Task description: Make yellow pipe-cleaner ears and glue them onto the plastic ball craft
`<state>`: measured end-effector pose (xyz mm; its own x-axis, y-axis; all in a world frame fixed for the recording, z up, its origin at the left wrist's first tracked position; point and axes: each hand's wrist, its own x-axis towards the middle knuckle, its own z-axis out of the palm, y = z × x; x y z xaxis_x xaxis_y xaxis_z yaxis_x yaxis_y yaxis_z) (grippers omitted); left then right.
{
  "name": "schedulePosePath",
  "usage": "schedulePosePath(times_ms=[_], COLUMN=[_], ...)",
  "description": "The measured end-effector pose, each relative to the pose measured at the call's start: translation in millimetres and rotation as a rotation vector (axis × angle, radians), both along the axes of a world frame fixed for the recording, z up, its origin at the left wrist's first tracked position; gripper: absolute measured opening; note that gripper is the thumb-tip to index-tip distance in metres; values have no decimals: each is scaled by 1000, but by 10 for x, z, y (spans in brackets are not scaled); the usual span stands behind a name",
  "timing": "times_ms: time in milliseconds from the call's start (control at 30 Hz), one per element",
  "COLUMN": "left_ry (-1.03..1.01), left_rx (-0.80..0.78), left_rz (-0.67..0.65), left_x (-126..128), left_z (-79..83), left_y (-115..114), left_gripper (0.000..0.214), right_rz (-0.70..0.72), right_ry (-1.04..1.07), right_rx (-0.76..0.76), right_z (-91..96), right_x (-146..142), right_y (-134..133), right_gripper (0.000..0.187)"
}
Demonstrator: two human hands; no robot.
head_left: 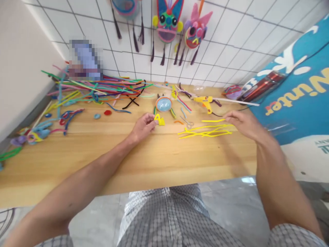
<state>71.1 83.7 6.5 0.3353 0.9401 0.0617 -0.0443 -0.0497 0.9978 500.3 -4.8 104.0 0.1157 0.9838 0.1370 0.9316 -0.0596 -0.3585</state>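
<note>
Between the thumb and fingers of my left hand [144, 127] is a bent yellow pipe cleaner [159, 120], folded into zigzag peaks. My right hand [239, 122] pinches one end of a straight yellow pipe cleaner [212, 120], whose other end points left. Just below it, several loose yellow pipe cleaners [205, 131] lie in a crossed bunch on the wooden table [164, 157]. Beyond my left hand sits a round, clear blue piece with an orange rim [163, 104]. Small scissors [189, 123] and a short orange piece [178, 121] lie between my hands.
A yellow glue gun [204, 103] with a long white stick rests at the back right. Many coloured pipe cleaners [102, 87] are heaped at the back left. Decorated hanging crafts [168, 24] hang on the tiled wall. A dark red cylinder [264, 87] lies at the right.
</note>
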Motion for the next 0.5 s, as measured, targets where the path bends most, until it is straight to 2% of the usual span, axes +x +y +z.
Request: schedulePosePath(times_ms=[100,200,267,400,500], left_ry=[-8,1,14,54,92], left_rx=[14,25,19,1,-22], left_rz=[-4,28,70,121,134], left_x=[-3,-12,-20,-36,-39], left_z=[-6,-5,9,40,49], left_y=[-22,-57,-82,-141,-191], left_gripper=[44,42,42,41,39], right_rz=[181,379,463,576,533], right_ry=[236,358,373,201,164], right_rx=[116,77,72,195,284], right_z=[-122,-336,-514,-841,-935], right_x=[-565,-1128,-1358,-1446,-1346], right_y=[3,85,152,186,148], right_gripper=[22,25,25,16,14])
